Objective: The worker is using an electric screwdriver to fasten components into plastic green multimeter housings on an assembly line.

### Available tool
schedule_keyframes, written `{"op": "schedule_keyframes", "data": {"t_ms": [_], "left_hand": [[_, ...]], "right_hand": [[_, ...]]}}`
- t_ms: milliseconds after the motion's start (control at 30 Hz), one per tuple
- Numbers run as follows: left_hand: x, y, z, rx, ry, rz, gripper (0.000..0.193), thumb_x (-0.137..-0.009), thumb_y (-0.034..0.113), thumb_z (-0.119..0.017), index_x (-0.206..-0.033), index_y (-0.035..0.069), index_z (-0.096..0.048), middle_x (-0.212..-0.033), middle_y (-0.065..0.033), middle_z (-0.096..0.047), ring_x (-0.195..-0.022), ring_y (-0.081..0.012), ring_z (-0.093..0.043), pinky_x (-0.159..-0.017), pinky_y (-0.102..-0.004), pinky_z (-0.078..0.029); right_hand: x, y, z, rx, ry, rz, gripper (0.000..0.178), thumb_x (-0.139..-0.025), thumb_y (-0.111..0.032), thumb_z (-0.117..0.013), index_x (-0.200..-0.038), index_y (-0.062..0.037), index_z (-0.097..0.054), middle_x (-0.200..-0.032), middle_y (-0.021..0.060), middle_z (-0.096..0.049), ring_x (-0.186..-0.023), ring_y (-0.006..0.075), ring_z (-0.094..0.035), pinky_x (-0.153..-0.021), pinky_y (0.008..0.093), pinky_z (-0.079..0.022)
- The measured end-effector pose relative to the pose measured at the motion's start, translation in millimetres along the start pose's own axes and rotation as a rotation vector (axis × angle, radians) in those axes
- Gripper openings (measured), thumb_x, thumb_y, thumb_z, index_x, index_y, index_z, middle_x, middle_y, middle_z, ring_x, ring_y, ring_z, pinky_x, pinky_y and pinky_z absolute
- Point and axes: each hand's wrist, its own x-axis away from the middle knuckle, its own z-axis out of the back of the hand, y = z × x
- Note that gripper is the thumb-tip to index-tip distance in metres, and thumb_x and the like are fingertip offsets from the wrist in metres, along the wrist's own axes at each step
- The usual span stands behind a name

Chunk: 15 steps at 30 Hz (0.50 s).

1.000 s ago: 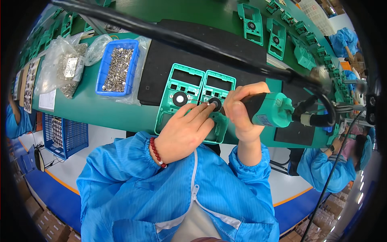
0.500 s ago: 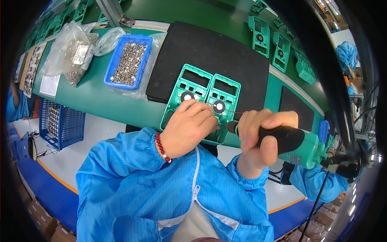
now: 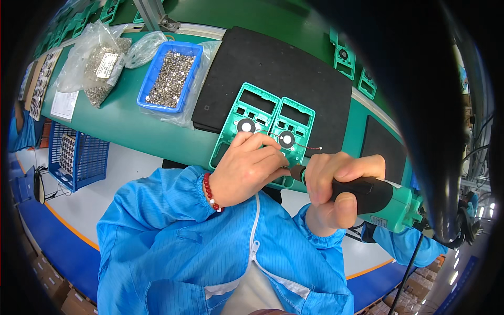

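Two green plastic housings [image 3: 301, 118] lie side by side in front of me, each with a round black-and-white speaker [image 3: 286, 139] in it. Across the near part of the left housing rests my left hand [image 3: 253, 167], its fingertips pinched together by the driver's tip. Whatever they hold is hidden. A red bead bracelet circles that wrist. My right hand [image 3: 344, 186] is wrapped round a green and black electric screwdriver [image 3: 401, 207]. Its brown tip [image 3: 297, 172] points left, close to my left fingertips. A thin red-and-black wire [image 3: 310, 148] runs rightward past the right speaker.
The housings lie partly on a black mat [image 3: 273, 68]. To its left are a blue tray [image 3: 140, 97] of small metal screws and a clear bag [image 3: 98, 92] of metal parts. A dark arm blocks the upper right. More green housings [image 3: 344, 65] sit beyond the bench.
My right hand has brought the screwdriver slightly left and down, its tip closer to my left fingers. The wire's end now shows beyond my right hand. The dark arm covers more of the view.
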Motion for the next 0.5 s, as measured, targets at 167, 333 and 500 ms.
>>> {"op": "schedule_keyframes", "data": {"t_ms": [167,333,500], "left_hand": [[-0.1,1.2,-1.3,0.024,-0.012,-0.004,0.02,-0.074,0.018,-0.079,-0.089,0.011,-0.067,-0.088,0.0034,-0.064,-0.097,-0.0155,-0.06,-0.08,-0.0326,-0.039],[-0.4,-0.1,-2.8,-0.001,-0.001,-0.037,0.02,-0.075,0.017,-0.078,-0.089,0.009,-0.067,-0.089,0.0025,-0.064,-0.096,-0.0158,-0.06,-0.078,-0.0324,-0.039],[1.4,-2.9,1.7,-0.062,-0.015,-0.067,0.024,-0.071,0.013,-0.079,-0.092,0.009,-0.067,-0.091,0.0029,-0.066,-0.097,-0.0164,-0.063,-0.08,-0.0322,-0.04]], "right_hand": [[-0.5,0.2,4.3,0.003,-0.006,0.001,0.036,-0.093,-0.03,-0.067,-0.102,-0.0048,-0.043,-0.06,0.0034,-0.052,-0.046,0.0107,-0.044,-0.043,0.0253,-0.037],[0.4,3.7,20.9,-0.117,-0.215,0.024,0.039,-0.082,-0.001,-0.072,-0.111,-0.0022,-0.046,-0.073,0.0084,-0.058,-0.061,0.0139,-0.055,-0.058,0.0311,-0.045],[5.6,9.6,23.7,-0.166,-0.212,0.001,0.04,-0.081,0.0,-0.073,-0.112,-0.0017,-0.047,-0.074,0.0092,-0.058,-0.06,0.014,-0.056,-0.057,0.0313,-0.045]]}}
